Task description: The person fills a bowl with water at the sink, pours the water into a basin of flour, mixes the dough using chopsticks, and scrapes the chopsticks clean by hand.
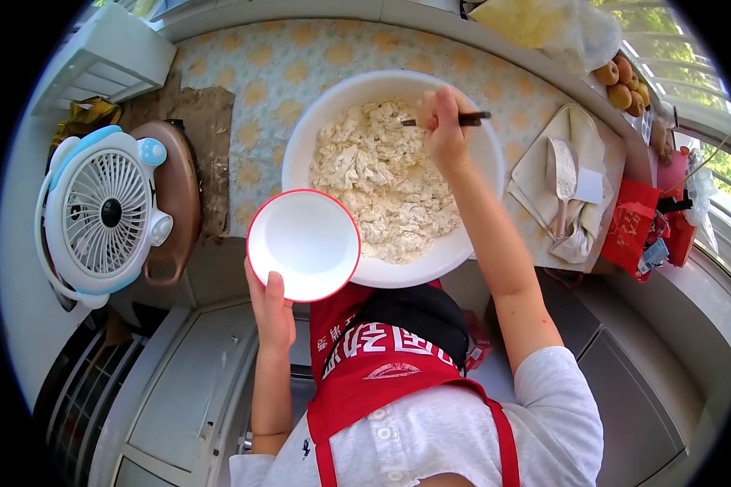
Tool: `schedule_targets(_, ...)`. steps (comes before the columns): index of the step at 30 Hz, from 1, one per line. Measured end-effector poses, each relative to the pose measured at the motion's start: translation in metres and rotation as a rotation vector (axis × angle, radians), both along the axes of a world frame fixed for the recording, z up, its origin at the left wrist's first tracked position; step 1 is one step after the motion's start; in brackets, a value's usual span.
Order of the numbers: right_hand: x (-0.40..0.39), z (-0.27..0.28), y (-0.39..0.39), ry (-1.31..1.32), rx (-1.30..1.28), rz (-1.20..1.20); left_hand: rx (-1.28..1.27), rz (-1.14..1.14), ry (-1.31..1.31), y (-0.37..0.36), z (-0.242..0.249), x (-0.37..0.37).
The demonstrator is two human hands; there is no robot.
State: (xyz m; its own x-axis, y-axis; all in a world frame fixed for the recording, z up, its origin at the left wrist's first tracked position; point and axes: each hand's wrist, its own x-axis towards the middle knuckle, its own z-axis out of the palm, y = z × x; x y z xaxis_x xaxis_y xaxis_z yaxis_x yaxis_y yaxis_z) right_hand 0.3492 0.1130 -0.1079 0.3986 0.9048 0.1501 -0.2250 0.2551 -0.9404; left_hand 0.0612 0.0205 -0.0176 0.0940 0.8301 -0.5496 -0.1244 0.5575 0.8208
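My left hand [271, 312] grips a white bowl [303, 243] with a red rim, thumb over the near edge. The bowl is tilted toward the camera, shows a pale inside, and overlaps the lower left side of a large white basin [299, 144]. Shaggy, pale lumps of floury dough [374, 166] fill much of the basin's bottom. Over the basin's upper right part, my right hand [445, 130] is closed in a fist around dark chopsticks [474, 118]. Their thick ends point right, and a short dark length shows left of the fist, above the dough.
A white and blue fan [110, 213] stands left, in front of a brown pan-like lid [183, 187]. Right of the basin, a scoop of flour [564, 166] lies on folded cloth [581, 134]. A red box [628, 219] and several brown round fruits [621, 85] sit by the window.
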Motion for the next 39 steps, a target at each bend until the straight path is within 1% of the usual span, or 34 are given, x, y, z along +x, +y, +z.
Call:
schedule_targets(1,0.003,-0.002,-0.02,-0.064,-0.011,-0.012,0.007,-0.007,0.002,0.0,0.0,0.002)
schedule_targets(3,0.006,0.0,-0.058,-0.028,-0.069,-0.054,0.007,-0.016,0.012,-0.003,0.001,0.001)
schedule_targets(5,0.002,0.009,-0.096,0.043,-0.105,-0.048,0.007,-0.021,-0.014,-0.001,-0.002,0.002)
schedule_targets(7,-0.005,0.018,-0.124,0.168,-0.124,-0.037,-0.003,-0.031,-0.023,0.001,-0.003,0.005)
schedule_targets(9,-0.019,0.027,-0.136,0.057,-0.158,0.006,-0.014,-0.042,-0.017,0.002,-0.004,0.005)
schedule_targets(10,-0.026,0.025,-0.137,0.034,-0.108,0.045,-0.006,-0.048,-0.024,0.001,-0.004,0.004)
schedule_targets(11,-0.037,0.02,-0.137,0.022,-0.14,0.035,0.004,-0.053,-0.034,0.001,-0.005,0.003)
schedule_targets(13,-0.052,0.011,-0.123,0.152,-0.156,0.084,0.011,-0.039,-0.027,0.0,-0.005,0.002)
schedule_targets(15,-0.067,0.002,-0.092,0.294,-0.161,0.067,0.013,-0.021,-0.011,0.0,-0.005,0.001)
schedule_targets(19,-0.066,-0.006,-0.022,0.256,-0.156,0.031,-0.002,0.018,0.031,-0.003,-0.002,-0.001)
schedule_targets(22,-0.033,-0.006,0.001,0.258,-0.094,-0.059,0.002,0.022,0.019,-0.004,-0.003,0.0)
schedule_targets(25,0.007,0.003,-0.005,0.215,-0.052,-0.167,0.0,-0.006,0.011,-0.003,-0.002,0.002)
schedule_targets(27,0.036,0.0,-0.029,0.158,-0.02,-0.18,-0.002,-0.023,0.008,-0.004,-0.002,0.003)
schedule_targets(29,0.04,0.003,-0.066,0.147,-0.024,-0.182,-0.014,-0.045,-0.006,-0.004,-0.003,0.005)
schedule_targets(32,0.019,0.003,-0.125,0.111,-0.065,-0.125,0.021,-0.082,-0.006,-0.005,-0.005,0.005)
schedule_targets(34,-0.005,0.007,-0.145,0.133,-0.108,-0.108,0.04,-0.088,0.008,-0.007,-0.01,-0.001)
schedule_targets(37,-0.043,0.007,-0.146,0.169,-0.137,-0.052,0.043,-0.078,0.013,-0.007,-0.011,-0.005)
schedule_targets(39,-0.057,0.002,-0.123,0.147,-0.217,-0.023,0.028,-0.059,0.01,-0.007,-0.009,-0.007)
